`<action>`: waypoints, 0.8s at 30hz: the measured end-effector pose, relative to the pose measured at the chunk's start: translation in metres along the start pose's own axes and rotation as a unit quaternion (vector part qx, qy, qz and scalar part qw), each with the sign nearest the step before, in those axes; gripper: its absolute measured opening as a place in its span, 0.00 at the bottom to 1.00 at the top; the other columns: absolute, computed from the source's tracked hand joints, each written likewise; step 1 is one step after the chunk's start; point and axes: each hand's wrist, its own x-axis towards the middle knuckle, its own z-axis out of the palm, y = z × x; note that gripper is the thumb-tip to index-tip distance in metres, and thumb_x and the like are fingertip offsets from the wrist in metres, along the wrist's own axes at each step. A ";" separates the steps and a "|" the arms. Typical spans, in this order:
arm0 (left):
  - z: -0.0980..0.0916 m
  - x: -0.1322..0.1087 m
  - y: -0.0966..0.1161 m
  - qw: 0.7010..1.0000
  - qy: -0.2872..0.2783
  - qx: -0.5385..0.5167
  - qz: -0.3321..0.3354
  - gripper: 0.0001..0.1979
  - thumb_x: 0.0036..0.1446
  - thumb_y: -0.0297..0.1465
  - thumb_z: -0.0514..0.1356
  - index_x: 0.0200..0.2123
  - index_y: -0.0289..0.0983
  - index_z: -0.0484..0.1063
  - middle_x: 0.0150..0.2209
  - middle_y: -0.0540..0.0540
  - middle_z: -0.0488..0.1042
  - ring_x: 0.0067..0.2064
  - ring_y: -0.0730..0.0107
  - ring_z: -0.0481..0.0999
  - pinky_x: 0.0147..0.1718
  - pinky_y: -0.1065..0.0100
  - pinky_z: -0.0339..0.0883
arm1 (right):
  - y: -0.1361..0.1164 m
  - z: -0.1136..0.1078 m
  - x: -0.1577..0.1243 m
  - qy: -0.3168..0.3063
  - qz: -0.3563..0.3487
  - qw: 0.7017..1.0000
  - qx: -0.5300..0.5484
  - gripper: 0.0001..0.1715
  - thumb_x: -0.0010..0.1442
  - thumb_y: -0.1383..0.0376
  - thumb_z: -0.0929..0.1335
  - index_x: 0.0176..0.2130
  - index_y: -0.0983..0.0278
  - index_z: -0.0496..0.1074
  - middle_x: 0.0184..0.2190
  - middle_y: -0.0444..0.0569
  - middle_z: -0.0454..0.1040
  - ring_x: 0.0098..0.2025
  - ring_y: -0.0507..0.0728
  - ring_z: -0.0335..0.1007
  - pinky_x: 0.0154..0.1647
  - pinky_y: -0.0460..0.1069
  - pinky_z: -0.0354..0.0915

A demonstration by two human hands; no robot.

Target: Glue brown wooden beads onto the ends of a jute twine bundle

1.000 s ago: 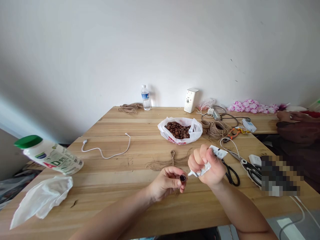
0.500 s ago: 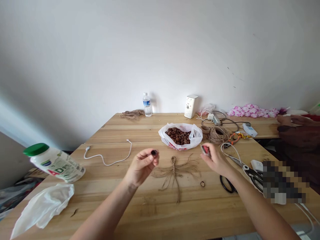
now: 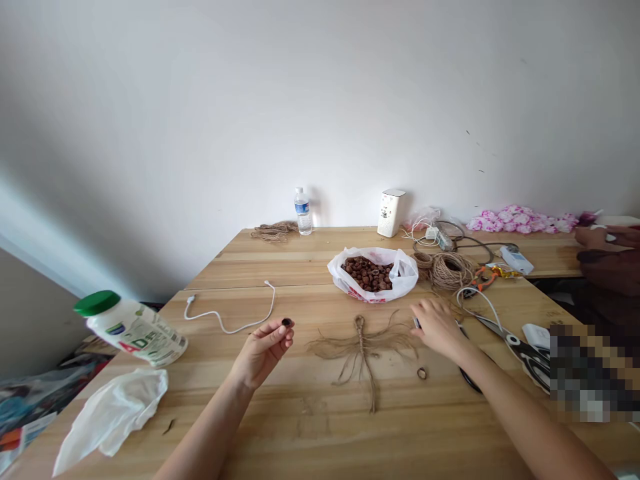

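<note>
My left hand (image 3: 264, 352) is closed, pinching a small dark brown nut shell (image 3: 287, 323) with an open top between thumb and fingers. My right hand (image 3: 440, 328) is palm down, low over the table at the right, fingers bent. A small dark, shiny edge shows under its fingertips; the rest of that object is hidden. Between the hands lies a knotted twine piece (image 3: 361, 339) with a loop at the top and loose strands spread sideways. A small brown ring (image 3: 423, 373) rests below my right hand. Behind, a white plastic bag (image 3: 406, 283) holds many brown shells (image 3: 369, 272).
Twine rolls (image 3: 453, 270), orange-handled pliers (image 3: 485, 275) and scissors (image 3: 533, 357) lie at the right. A white cable (image 3: 220, 320), a green-capped bottle (image 3: 137, 330) and a crumpled bag (image 3: 117, 410) are at the left. Another person's hands (image 3: 607, 237) are at the far right.
My left hand has drawn left and lower with the shell. My right hand has turned palm down and lowered; the red and grey object seen in it is now mostly hidden. The view has shifted slightly.
</note>
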 end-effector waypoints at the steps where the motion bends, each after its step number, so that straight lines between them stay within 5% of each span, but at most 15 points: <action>1: 0.000 0.000 -0.001 1.000 -0.005 0.002 -0.002 0.11 0.36 0.24 0.70 0.28 0.32 0.77 0.29 0.44 0.76 0.26 0.77 0.70 0.24 0.75 0.66 | -0.015 -0.004 0.001 0.023 -0.032 0.999 0.027 0.14 0.53 0.67 0.69 0.42 0.66 0.70 0.40 0.56 0.69 0.45 0.63 0.63 0.44 0.54 0.57; 5: -0.001 0.000 -0.004 1.000 -0.008 0.002 -0.004 0.10 0.37 0.24 0.70 0.27 0.32 0.77 0.30 0.45 0.76 0.26 0.76 0.70 0.24 0.75 0.66 | -0.078 -0.009 0.009 0.012 -0.159 0.977 0.141 0.09 0.61 0.68 0.62 0.35 0.63 0.72 0.35 0.48 0.70 0.37 0.54 0.66 0.36 0.47 0.60; 9: -0.001 -0.001 -0.005 1.000 -0.004 0.000 -0.009 0.09 0.37 0.24 0.69 0.27 0.31 0.77 0.30 0.45 0.76 0.26 0.76 0.70 0.24 0.75 0.66 | -0.111 0.000 0.021 -0.019 -0.160 0.983 0.091 0.08 0.59 0.69 0.64 0.30 0.65 0.72 0.33 0.50 0.70 0.37 0.57 0.66 0.34 0.49 0.60; 16: 0.002 -0.003 -0.007 1.000 -0.021 0.002 -0.016 0.09 0.39 0.24 0.68 0.28 0.31 0.76 0.30 0.45 0.75 0.25 0.77 0.70 0.24 0.74 0.65 | -0.116 0.010 0.018 -0.043 -0.109 0.993 0.032 0.07 0.55 0.65 0.68 0.35 0.66 0.73 0.38 0.56 0.68 0.40 0.62 0.65 0.39 0.54 0.61; 24: 0.001 -0.004 -0.011 0.999 -0.032 0.006 -0.028 0.08 0.40 0.24 0.68 0.29 0.31 0.76 0.30 0.45 0.75 0.26 0.76 0.71 0.24 0.74 0.65 | -0.090 0.023 0.043 -0.064 -0.201 0.973 0.097 0.11 0.52 0.68 0.70 0.39 0.64 0.75 0.38 0.51 0.73 0.43 0.60 0.66 0.43 0.51 0.60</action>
